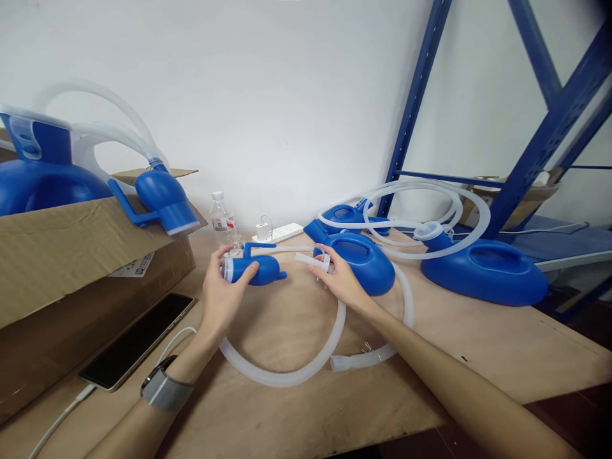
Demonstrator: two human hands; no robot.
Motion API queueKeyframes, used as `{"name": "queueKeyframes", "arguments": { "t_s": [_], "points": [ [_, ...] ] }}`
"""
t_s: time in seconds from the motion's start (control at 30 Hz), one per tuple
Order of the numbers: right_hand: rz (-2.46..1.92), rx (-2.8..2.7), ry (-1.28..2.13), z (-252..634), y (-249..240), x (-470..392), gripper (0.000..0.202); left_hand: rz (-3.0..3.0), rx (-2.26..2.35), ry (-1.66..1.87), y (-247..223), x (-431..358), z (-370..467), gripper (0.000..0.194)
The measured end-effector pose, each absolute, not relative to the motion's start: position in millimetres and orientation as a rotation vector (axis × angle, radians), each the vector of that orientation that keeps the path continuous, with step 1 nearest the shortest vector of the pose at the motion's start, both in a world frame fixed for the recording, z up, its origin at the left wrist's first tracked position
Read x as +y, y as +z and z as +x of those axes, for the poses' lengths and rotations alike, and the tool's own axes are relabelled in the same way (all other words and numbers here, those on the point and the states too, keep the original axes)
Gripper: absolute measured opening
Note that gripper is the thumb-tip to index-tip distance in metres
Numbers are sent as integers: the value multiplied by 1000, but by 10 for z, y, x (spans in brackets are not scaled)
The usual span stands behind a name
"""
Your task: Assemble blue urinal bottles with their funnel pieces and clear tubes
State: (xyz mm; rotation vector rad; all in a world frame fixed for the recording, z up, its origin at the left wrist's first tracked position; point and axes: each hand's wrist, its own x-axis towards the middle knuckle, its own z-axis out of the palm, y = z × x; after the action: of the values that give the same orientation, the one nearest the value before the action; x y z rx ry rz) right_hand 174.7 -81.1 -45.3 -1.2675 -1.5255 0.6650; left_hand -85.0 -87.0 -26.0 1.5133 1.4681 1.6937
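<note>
My left hand [220,290] is wrapped round a blue plastic urinal funnel [264,270], which lies sideways with its white-rimmed mouth to the left and its narrow spout pointing right. A blue handle stands up along its top. My right hand [340,280] pinches a translucent white cap with a short tube [307,260], its free end aimed at the funnel; a gap separates the two. Fingers partly hide the cap. Below both hands, a translucent ribbed hose [287,377] curves over the table. A blue urinal bottle [375,268] lies just behind my right hand.
On the left, a cardboard box [95,239] holds more blue urinal parts. A phone [138,341] with a charging cable lies beside it. A water bottle [224,223] and power strip [282,233] stand behind. Another blue bottle [482,274] and coiled hoses sit right, near a blue rack [411,95].
</note>
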Motion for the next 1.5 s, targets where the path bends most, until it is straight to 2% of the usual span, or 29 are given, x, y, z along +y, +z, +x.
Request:
{"name": "queueKeyframes", "arguments": {
  "t_s": [0.1, 0.27, 0.4, 0.5, 0.63, 0.73, 0.8, 0.87, 0.93, 1.0, 1.1, 1.23, 1.37, 1.5],
  "points": [
    [-1288, -1533, 631, 1738, -440, -824, 74, 1634, 1537, 1547, -284, -882, -820, 61],
    [-1357, -1615, 640, 1745, -433, -841, 96, 1616, 1531, 1402, -345, -869, -785, 67],
    [-1486, -1778, 700, 1769, -410, -905, 81, 1602, 1551, 1441, -343, -873, -787, 67],
    [-1607, -1953, 569, 1773, -335, -985, 71, 1552, 1557, 1544, -330, -870, -801, 71],
    [-1673, -2062, 341, 1834, -129, -1069, 48, 1517, 1544, 1632, -345, -854, -827, 74],
    [-1622, -2101, 403, 1990, 56, -1202, 38, 1514, 1530, 1681, -359, -854, -828, 74],
    [-1388, -2326, 623, 2117, 134, -1361, 41, 1491, 1503, 1713, -354, -867, -813, 73],
    [-1241, -2573, 778, 2217, 143, -1541, 65, 1466, 1473, 1736, -340, -888, -788, 72],
    [-1251, -2634, 777, 2268, 88, -1683, 81, 1468, 1432, 1751, -323, -915, -760, 72],
    [-1283, -2612, 755, 2278, 7, -1739, 80, 1482, 1400, 1759, -308, -944, -736, 71],
    [-1280, -2571, 752, 2262, -41, -1638, 61, 1456, 1386, 1753, -294, -972, -715, 71],
    [-1126, -2504, 581, 2177, 93, -1319, 44, 1342, 1389, 1768, -305, -956, -717, 72],
    [-1081, -2398, 337, 1947, 121, -1052, 47, 1271, 1317, 1874, -343, -909, -738, 68],
    [-1218, -2374, 19, 1734, -145, -997, 52, 1226, 1316, 1915, -341, -903, -749, 64]
  ]
}}
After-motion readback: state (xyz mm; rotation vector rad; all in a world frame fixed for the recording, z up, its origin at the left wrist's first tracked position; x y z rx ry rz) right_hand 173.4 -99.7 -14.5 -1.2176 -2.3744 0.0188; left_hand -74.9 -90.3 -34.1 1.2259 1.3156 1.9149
